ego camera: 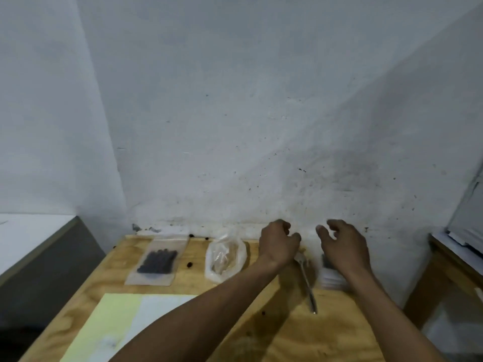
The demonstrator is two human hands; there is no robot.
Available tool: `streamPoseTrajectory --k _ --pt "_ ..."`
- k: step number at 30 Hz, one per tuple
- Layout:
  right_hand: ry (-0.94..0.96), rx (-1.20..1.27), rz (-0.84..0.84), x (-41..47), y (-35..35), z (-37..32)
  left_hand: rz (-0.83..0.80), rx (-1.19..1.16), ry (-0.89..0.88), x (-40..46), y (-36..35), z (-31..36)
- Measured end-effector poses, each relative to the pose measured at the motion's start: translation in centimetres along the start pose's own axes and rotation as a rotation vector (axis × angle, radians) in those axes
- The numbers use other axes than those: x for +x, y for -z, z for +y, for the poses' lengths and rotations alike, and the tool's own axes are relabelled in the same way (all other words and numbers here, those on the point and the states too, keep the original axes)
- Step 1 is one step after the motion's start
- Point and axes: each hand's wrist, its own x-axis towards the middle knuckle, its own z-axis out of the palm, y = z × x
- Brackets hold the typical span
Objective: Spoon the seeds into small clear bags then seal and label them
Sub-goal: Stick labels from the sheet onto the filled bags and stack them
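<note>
A metal spoon (307,280) lies on the wooden table (261,333), its bowl toward the wall. A flat clear bag with dark seeds (156,261) sits at the far left. A crumpled plastic bag of pale seeds (224,258) rests in the middle. My left hand (278,245) hovers above the spoon's bowl with its fingers curled; whether it pinches anything is blurred. My right hand (342,245) hovers beside it, fingers loosely spread, holding nothing I can see. A stack of small clear bags (330,279) lies partly hidden under my right wrist.
A yellow and white sheet of paper (125,325) covers the table's near left. A few dark seeds (189,264) lie loose on the wood. The stained wall (261,152) rises right behind the table. A second wooden table (449,262) stands to the right.
</note>
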Motion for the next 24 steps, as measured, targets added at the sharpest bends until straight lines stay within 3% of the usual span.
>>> streamPoseTrajectory --k 6,9,14,16,18,24 --pt "0.232 0.17 -0.175 -3.7 -5.0 -10.2 0.285 -0.133 0.059 0.3 11.1 -4.7" --pt "0.331 0.19 -0.337 -6.1 -8.2 -14.7 0.375 0.0 0.141 0.1 16.7 -8.8" --pt "0.231 0.048 -0.654 -11.2 -15.2 -18.6 0.232 0.466 0.456 -0.9 22.1 -17.7" --pt "0.174 -0.019 -0.714 -12.9 -17.2 -19.5 0.168 0.543 0.508 -1.5 22.7 -19.8" --pt "0.077 -0.011 -0.706 -13.7 -18.4 -20.4 0.187 0.462 0.494 -1.7 22.8 -20.5" --pt "-0.358 0.33 -0.644 -12.8 -21.0 -19.9 0.323 -0.287 0.577 -1.8 24.3 -21.0"
